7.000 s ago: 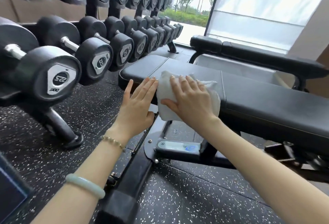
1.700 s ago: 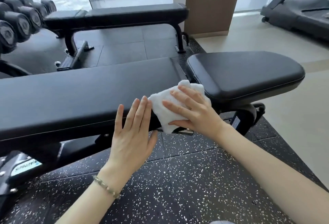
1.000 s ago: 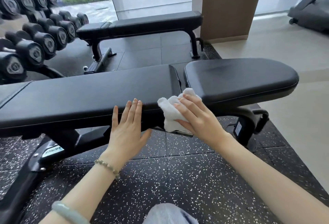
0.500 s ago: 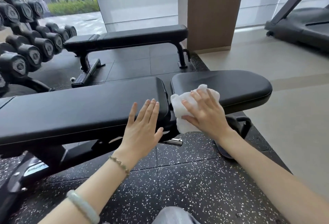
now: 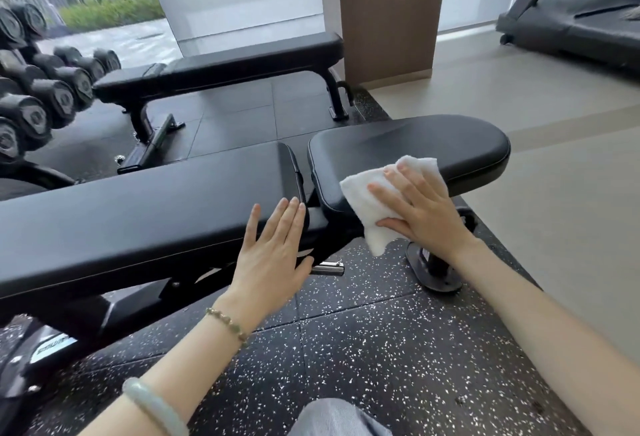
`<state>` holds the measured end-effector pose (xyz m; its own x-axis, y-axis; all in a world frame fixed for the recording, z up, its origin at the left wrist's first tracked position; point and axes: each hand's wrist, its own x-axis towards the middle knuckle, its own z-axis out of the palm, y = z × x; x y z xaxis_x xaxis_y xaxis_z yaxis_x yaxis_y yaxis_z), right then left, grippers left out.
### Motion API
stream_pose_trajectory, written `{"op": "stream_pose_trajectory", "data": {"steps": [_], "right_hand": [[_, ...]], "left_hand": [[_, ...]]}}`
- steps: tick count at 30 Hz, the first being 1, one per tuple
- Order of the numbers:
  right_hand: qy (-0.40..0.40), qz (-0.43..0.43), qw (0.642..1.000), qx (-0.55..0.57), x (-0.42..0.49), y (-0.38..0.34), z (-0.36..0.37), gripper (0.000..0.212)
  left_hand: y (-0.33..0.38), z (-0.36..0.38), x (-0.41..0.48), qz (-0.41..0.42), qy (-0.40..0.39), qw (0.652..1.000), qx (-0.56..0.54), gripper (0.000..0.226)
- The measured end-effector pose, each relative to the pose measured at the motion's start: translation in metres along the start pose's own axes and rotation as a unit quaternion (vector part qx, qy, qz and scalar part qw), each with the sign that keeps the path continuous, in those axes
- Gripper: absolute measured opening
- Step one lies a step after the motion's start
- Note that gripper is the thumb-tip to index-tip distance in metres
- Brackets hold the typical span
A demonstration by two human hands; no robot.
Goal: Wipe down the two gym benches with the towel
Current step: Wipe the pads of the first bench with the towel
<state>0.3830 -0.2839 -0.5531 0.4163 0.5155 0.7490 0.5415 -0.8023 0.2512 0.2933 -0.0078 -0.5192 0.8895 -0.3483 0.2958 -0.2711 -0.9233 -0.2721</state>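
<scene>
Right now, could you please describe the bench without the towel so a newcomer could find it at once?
Start at the brown pillar by the window. The far bench stands at its foot, running left toward the dumbbells. Unlike the near bench, it carries no white towel and nobody touches it.

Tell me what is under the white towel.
The towel lies over the near edge of the seat pad, pressed by the right hand. Its lower corner hangs free. The pad surface beneath it is covered.
</scene>
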Motion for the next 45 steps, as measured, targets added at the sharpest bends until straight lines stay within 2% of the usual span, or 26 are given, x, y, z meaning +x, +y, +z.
{"op": "stream_pose_trajectory", "data": {"steps": [4,7,10,16,22,24,27,31,34,36,38,39,42,43,45], "right_hand": [[-0.038,0.042,0.998,0.006,-0.005,0.011,-0.005,0.055],[-0.062,0.135,0.989,0.029,-0.003,-0.018,-0.005,0.061],[-0.086,0.173,0.981,0.032,0.009,-0.046,-0.004,0.066],[-0.089,0.14,0.986,0.027,0.013,-0.039,-0.001,0.062],[-0.075,0.08,0.993,0.043,0.003,-0.006,-0.005,0.058],[-0.072,0.077,0.994,0.039,-0.002,0.012,-0.007,0.058],[-0.08,0.084,0.993,0.023,-0.007,0.035,-0.009,0.06],[-0.1,0.105,0.989,0.025,-0.007,0.03,-0.008,0.063],[-0.084,0.18,0.98,0.031,-0.01,0.018,-0.011,0.068],[-0.039,0.271,0.959,0.072,-0.016,-0.002,-0.016,0.071],[0.03,0.366,0.921,0.13,-0.02,-0.031,-0.021,0.068],[0.064,0.421,0.888,0.172,-0.019,-0.045,-0.022,0.065],[0.129,0.574,0.747,0.31,0.005,-0.077,-0.02,0.065],[0.139,0.604,0.711,0.333,0.016,-0.082,-0.017,0.067],[0.151,0.638,0.669,0.35,0.036,-0.085,-0.011,0.075]], "left_hand": [[0.003,-0.003,0.001,0.0,-0.025,1.0,-0.008,0.081],[0.007,-0.006,0.002,-0.012,-0.027,0.999,-0.025,0.085],[0.009,-0.011,0.002,-0.017,-0.049,0.998,-0.019,0.085],[0.017,-0.005,0.015,-0.012,-0.017,1.0,-0.009,0.082],[0.034,-0.008,0.044,0.115,0.016,0.992,-0.042,0.08],[0.038,-0.01,0.055,0.132,0.016,0.99,-0.049,0.078],[0.044,-0.012,0.067,0.147,0.026,0.986,-0.071,0.074],[0.053,-0.011,0.08,0.176,0.028,0.98,-0.089,0.074],[0.055,-0.01,0.085,0.183,0.022,0.978,-0.101,0.073],[0.053,-0.011,0.087,0.185,0.017,0.977,-0.107,0.073],[0.05,-0.012,0.086,0.187,0.012,0.976,-0.108,0.075],[0.049,-0.013,0.087,0.19,0.011,0.975,-0.113,0.075],[0.046,-0.013,0.086,0.201,0.005,0.971,-0.13,0.076],[0.044,-0.013,0.086,0.203,0.003,0.971,-0.129,0.076],[0.042,-0.014,0.086,0.204,0.001,0.971,-0.128,0.077]]}}
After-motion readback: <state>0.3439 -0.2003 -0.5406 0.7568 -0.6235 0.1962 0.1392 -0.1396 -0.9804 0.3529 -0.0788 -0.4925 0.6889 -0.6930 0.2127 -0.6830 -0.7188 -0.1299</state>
